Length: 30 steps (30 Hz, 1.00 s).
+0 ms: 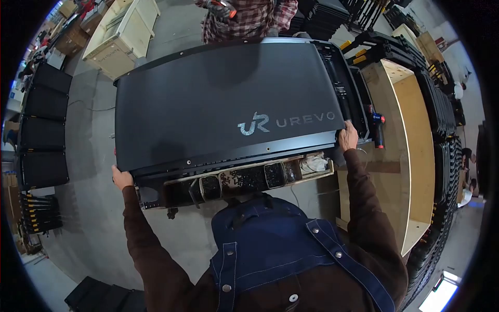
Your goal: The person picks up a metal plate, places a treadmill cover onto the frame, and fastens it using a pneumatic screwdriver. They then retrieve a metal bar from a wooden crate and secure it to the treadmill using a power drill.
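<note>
A long black treadmill (208, 93) with a UREVO logo on its belt lies across the middle of the view. My left hand (123, 178) holds its near left corner, with some fingers hidden behind the edge. At the near right end of the belt, my right hand (349, 137) is closed around the side rail. Beyond that hand, the treadmill's open front end shows its roller and inner parts. Just below the near rail runs a narrow wooden parts tray (244, 179) with dividers, several small dark screws and a white plastic bag.
Across the treadmill stands a person in a checked shirt (244, 23), a tool in one hand. A power screwdriver (380, 130) sits by a wooden crate (416, 156) on the right. Another crate (122, 39) stands back left. Stacked black panels (46, 127) line the left side.
</note>
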Tool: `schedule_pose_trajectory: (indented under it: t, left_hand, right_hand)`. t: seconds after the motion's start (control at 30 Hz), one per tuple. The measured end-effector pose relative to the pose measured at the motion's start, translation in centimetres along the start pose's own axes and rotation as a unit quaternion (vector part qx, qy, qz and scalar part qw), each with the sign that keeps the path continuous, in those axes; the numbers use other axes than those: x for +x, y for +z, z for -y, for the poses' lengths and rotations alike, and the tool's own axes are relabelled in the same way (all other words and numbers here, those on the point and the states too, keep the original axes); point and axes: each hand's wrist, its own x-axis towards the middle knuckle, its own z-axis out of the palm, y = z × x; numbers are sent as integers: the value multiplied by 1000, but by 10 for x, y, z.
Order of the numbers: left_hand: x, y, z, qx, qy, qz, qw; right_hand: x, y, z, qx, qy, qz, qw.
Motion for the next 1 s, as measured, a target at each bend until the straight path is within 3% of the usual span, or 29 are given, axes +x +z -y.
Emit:
schedule_pose_trajectory:
  t: [0.03,0.1,0.3,0.37,0.43,0.47,0.5,0.53,0.57,0.63,0.67,0.73,0.8,0.87,0.93,1.0]
  left_hand:
    - [-2,2,6,0,10,-10,1000]
    - [-2,3,7,5,2,-6,1000]
    - [0,1,5,4,-5,5,1000]
    - [2,-1,7,1,-5,1,1000]
    - [3,-6,11,34,61,22,997]
    - [3,-25,-2,30,66,17,997]
    - [-4,-63,-31,156,112,53,980]
    - [-6,-86,-47,280,158,85,943]
    - [2,-81,-38,274,165,76,944]
    - [12,-63,-13,157,89,38,983]
    - [13,-64,-9,157,107,47,981]
    - [20,-60,-12,173,30,81,981]
    - [26,-57,-4,157,52,88,982]
    - [36,-52,9,141,73,94,983]
    - [49,-45,23,141,86,131,978]
    - [67,-44,42,99,117,177,972]
  right_hand:
    - [-3,4,-2,-4,-2,4,1000]
    - [-3,21,-15,-41,-64,-107,991]
    - [-6,7,-2,-49,-25,-24,998]
    - [-2,16,-11,-63,-78,-74,992]
    - [4,12,-23,-77,-130,-126,980]
    - [9,-26,0,-144,-132,-9,981]
    - [9,-51,17,-208,-131,111,963]
    - [9,-58,5,-244,-186,69,949]
    - [14,-60,3,-245,-179,58,951]
    - [9,-63,-8,-256,-154,71,952]
    - [12,-61,-9,-253,-134,77,955]
    - [20,-48,-11,-209,-72,115,969]
    - [22,-46,-10,-192,-56,172,965]
    - [22,-48,-12,-74,42,180,980]
    - [32,-53,-21,-78,63,266,959]
    - [17,-83,8,-35,38,182,982]
